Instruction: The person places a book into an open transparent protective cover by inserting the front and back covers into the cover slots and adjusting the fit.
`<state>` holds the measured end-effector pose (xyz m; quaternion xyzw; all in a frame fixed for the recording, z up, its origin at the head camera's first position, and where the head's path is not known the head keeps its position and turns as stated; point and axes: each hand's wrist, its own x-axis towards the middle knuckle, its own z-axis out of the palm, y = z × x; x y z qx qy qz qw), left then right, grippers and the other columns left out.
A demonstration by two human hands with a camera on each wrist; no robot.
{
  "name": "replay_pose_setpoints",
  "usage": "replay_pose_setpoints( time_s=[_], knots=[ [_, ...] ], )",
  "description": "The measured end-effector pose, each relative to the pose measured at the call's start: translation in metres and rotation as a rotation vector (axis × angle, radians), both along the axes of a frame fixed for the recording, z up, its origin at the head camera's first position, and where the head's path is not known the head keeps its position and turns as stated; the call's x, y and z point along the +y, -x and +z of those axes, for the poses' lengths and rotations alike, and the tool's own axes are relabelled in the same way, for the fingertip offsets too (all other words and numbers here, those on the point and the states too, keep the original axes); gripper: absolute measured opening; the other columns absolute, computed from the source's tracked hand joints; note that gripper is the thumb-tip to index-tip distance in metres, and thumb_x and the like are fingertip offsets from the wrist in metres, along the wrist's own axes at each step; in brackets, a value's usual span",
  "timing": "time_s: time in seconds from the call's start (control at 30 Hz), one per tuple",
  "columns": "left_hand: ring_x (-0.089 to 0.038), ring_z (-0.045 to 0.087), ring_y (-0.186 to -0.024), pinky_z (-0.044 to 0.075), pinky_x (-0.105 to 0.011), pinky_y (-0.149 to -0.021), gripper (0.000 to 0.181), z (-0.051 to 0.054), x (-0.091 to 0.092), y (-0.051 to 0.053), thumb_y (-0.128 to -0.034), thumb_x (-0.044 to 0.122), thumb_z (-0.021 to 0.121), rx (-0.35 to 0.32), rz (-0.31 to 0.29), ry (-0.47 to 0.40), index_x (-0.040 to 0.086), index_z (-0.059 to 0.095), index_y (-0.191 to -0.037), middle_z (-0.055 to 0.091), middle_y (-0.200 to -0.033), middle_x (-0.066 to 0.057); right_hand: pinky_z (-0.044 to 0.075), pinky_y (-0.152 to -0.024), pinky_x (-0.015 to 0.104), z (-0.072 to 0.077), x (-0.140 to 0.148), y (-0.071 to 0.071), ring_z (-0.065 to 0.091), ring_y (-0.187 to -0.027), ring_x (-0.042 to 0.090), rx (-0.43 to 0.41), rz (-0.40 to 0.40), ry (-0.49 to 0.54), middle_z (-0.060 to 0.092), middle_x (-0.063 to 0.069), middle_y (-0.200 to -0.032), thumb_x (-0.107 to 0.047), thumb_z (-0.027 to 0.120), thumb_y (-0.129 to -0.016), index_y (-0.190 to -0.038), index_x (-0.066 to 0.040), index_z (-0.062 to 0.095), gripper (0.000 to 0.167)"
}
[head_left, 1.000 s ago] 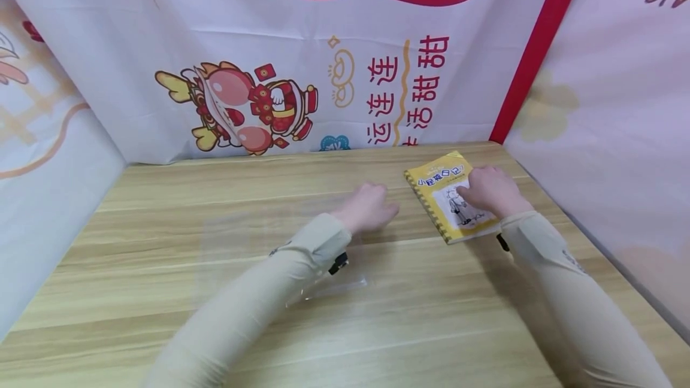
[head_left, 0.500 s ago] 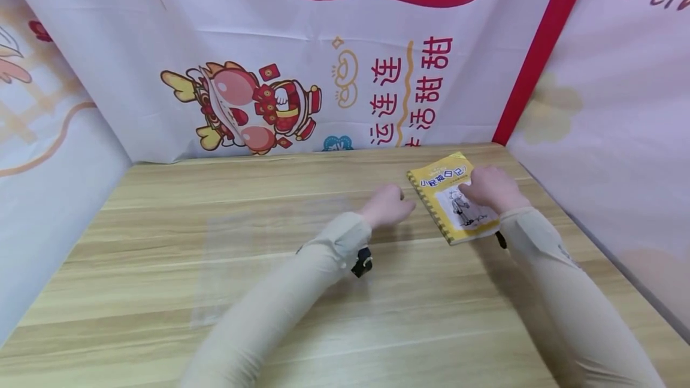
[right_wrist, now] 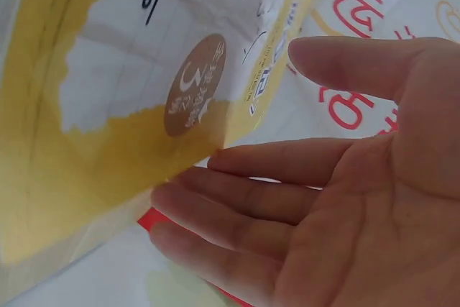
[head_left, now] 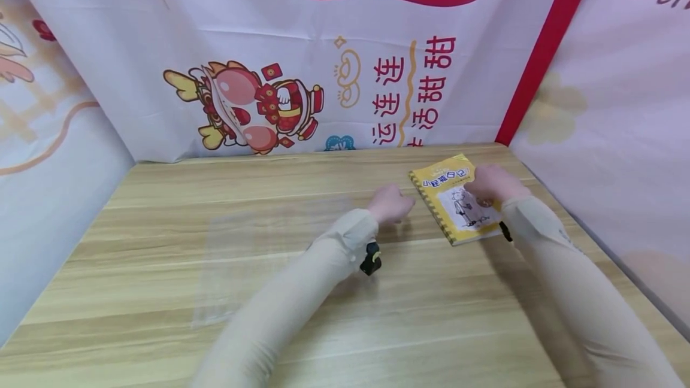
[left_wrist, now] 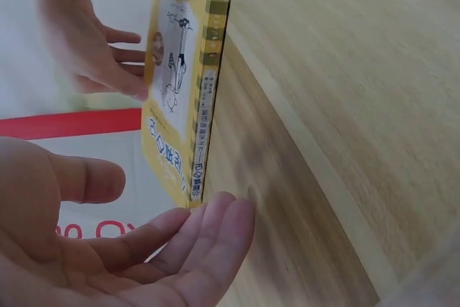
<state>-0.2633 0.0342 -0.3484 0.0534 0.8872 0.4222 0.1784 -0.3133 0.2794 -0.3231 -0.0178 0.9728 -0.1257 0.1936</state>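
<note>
A yellow paperback book [head_left: 468, 208] with a cartoon figure and Chinese lettering lies flat on the wooden table. At its right edge is my right hand [head_left: 496, 183]. The right wrist view shows that right hand [right_wrist: 345, 199] with its fingers nearly straight at the book's edge and the thumb lifted off the cover [right_wrist: 136, 113]. To the left of the book's spine hovers my left hand [head_left: 390, 203], holding nothing. In the left wrist view its fingers are loosely bent and its fingertips appear close to the spine [left_wrist: 208, 98]; contact cannot be told.
A thin, clear plastic sheet [head_left: 232, 280] lies on the table [head_left: 162, 196] left of the book, partly behind my left sleeve. Printed cloth hangs along the back [head_left: 259, 17] and on both sides.
My left hand has moved right, closer to the book's spine. The right thumb has drawn off the cover, showing a round brown mark. The book has hardly moved on the table.
</note>
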Motion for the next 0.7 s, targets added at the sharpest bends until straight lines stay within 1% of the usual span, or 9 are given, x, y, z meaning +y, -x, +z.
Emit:
replay_pose_setpoints(
  time_s=[0.1, 0.2, 0.23, 0.3, 0.4, 0.43, 0.5, 0.6, 0.7],
  knots=[
    [-0.026, 0.065, -0.073, 0.054, -0.033, -0.064, 0.03, 0.002, 0.002, -0.003, -0.0987, 0.027, 0.055, -0.016, 0.021, -0.04, 0.009, 0.055, -0.074, 0.059, -0.072, -0.005, 0.048, -0.066, 0.036, -0.005, 0.003, 0.003, 0.057, -0.07, 0.026, -0.03, -0.012, 0.018, 0.061, 0.017, -0.081, -0.026, 0.054, -0.097, -0.095, 0.004, 0.06, 0.03],
    [-0.031, 0.067, -0.083, 0.057, -0.038, -0.072, 0.022, 0.002, 0.005, -0.005, -0.0975, 0.024, 0.057, -0.049, 0.052, -0.096, 0.002, 0.06, -0.094, 0.061, -0.082, -0.009, 0.05, -0.07, 0.039, -0.012, 0.003, 0.006, 0.059, -0.073, 0.027, -0.061, -0.004, 0.009, 0.062, 0.016, -0.084, -0.028, 0.058, -0.095, -0.102, 0.006, 0.059, 0.034],
    [-0.032, 0.067, -0.085, 0.058, -0.038, -0.073, 0.024, 0.002, 0.006, -0.005, -0.0975, 0.023, 0.057, -0.065, 0.062, -0.119, -0.001, 0.06, -0.101, 0.061, -0.085, -0.01, 0.05, -0.072, 0.04, -0.014, 0.003, 0.007, 0.059, -0.074, 0.027, -0.068, 0.001, 0.007, 0.062, 0.016, -0.085, -0.028, 0.059, -0.095, -0.104, 0.007, 0.058, 0.036],
    [-0.032, 0.066, -0.089, 0.059, -0.04, -0.074, 0.034, -0.001, 0.009, -0.003, -0.0971, 0.021, 0.057, -0.107, 0.091, -0.171, -0.005, 0.056, -0.12, 0.06, -0.091, -0.011, 0.05, -0.075, 0.042, -0.017, 0.001, 0.007, 0.059, -0.076, 0.027, -0.082, 0.01, -0.008, 0.062, 0.016, -0.087, -0.03, 0.058, -0.095, -0.107, 0.008, 0.057, 0.039],
    [-0.031, 0.065, -0.094, 0.059, -0.038, -0.074, 0.05, -0.007, 0.012, 0.002, -0.0977, 0.02, 0.058, -0.158, 0.121, -0.221, -0.004, 0.043, -0.139, 0.059, -0.098, -0.011, 0.049, -0.075, 0.042, -0.018, 0.0, 0.008, 0.059, -0.077, 0.028, -0.087, 0.001, -0.016, 0.061, 0.017, -0.087, -0.03, 0.057, -0.096, -0.112, 0.01, 0.055, 0.043],
    [-0.031, 0.065, -0.095, 0.059, -0.038, -0.074, 0.053, -0.008, 0.014, 0.003, -0.0979, 0.02, 0.058, -0.174, 0.132, -0.236, -0.003, 0.04, -0.142, 0.058, -0.099, -0.011, 0.049, -0.075, 0.042, -0.018, -0.001, 0.008, 0.059, -0.077, 0.028, -0.088, -0.002, -0.016, 0.061, 0.017, -0.088, -0.03, 0.056, -0.096, -0.113, 0.011, 0.055, 0.045],
    [-0.03, 0.065, -0.094, 0.059, -0.037, -0.074, 0.054, -0.011, 0.016, 0.005, -0.0978, 0.019, 0.058, -0.19, 0.151, -0.258, -0.003, 0.039, -0.143, 0.058, -0.099, -0.011, 0.049, -0.076, 0.042, -0.018, -0.002, 0.008, 0.059, -0.078, 0.028, -0.09, -0.013, -0.011, 0.061, 0.017, -0.089, -0.031, 0.056, -0.097, -0.117, 0.012, 0.053, 0.048],
    [-0.032, 0.065, -0.094, 0.059, -0.039, -0.076, 0.051, -0.011, 0.019, 0.007, -0.0976, 0.018, 0.059, -0.205, 0.176, -0.297, -0.004, 0.041, -0.14, 0.059, -0.101, -0.014, 0.049, -0.08, 0.044, -0.018, -0.002, 0.01, 0.06, -0.081, 0.029, -0.097, -0.029, 0.015, 0.061, 0.018, -0.092, -0.031, 0.057, -0.097, -0.123, 0.014, 0.05, 0.052],
    [-0.033, 0.065, -0.095, 0.058, -0.04, -0.078, 0.054, -0.012, 0.022, 0.007, -0.0967, 0.017, 0.06, -0.225, 0.201, -0.337, -0.005, 0.039, -0.142, 0.06, -0.105, -0.017, 0.048, -0.083, 0.046, -0.017, -0.001, 0.012, 0.06, -0.085, 0.03, -0.097, -0.029, 0.037, 0.062, 0.018, -0.095, -0.031, 0.059, -0.096, -0.126, 0.014, 0.048, 0.055]
  ],
)
